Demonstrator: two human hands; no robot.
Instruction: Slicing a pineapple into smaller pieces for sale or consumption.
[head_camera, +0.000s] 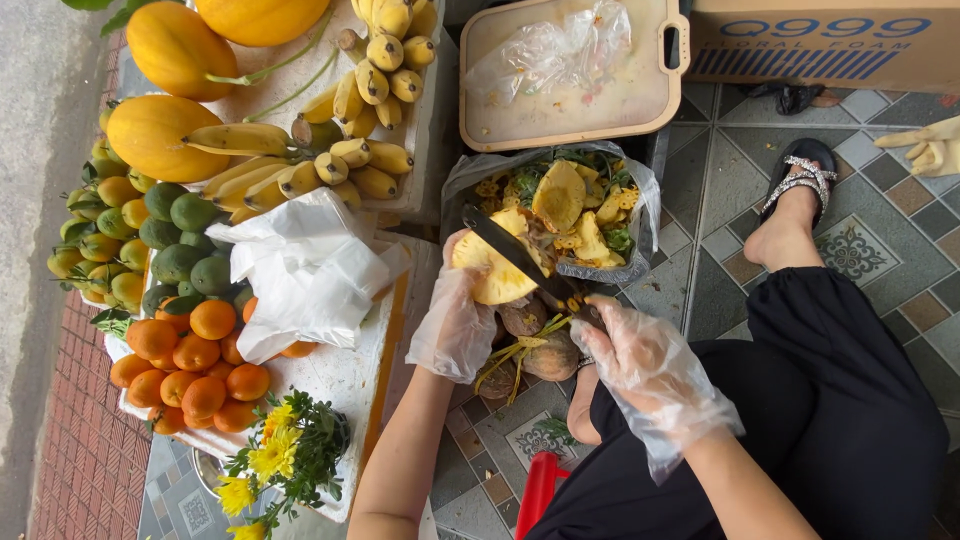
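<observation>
1. At the far left, green and yellow fruit (100, 225) lie heaped at the stall's edge; above them sit two yellow melons (165, 90).
2. Oranges (190, 365) are piled below the green fruit; yellow flowers (275, 455) stand just beneath them.
3. Bananas (330, 150) spread across the stall top; a stack of white bags (305, 275) rests beside them, touching the oranges.
4. The left hand (455, 325), in a clear plastic glove, is closed around the lower side of a peeled pineapple (495, 270); the fruit is held over the near rim of a bag of peelings.
5. A knife (515, 255) lies slantwise across the pineapple, its dark blade against the yellow flesh; unpeeled pineapples (540, 350) lie on the floor just below.
6. The right hand (650, 365), also gloved, is curled shut around the knife's handle; the handle itself is hidden in the fist.
7. The bag of peelings (560, 215) stands behind the hands; a tan cutting board (570, 100) lies beyond it.
8. At the right, a sandalled foot (790, 215) rests on patterned tiles; a cardboard box (830, 40) sits above.
</observation>
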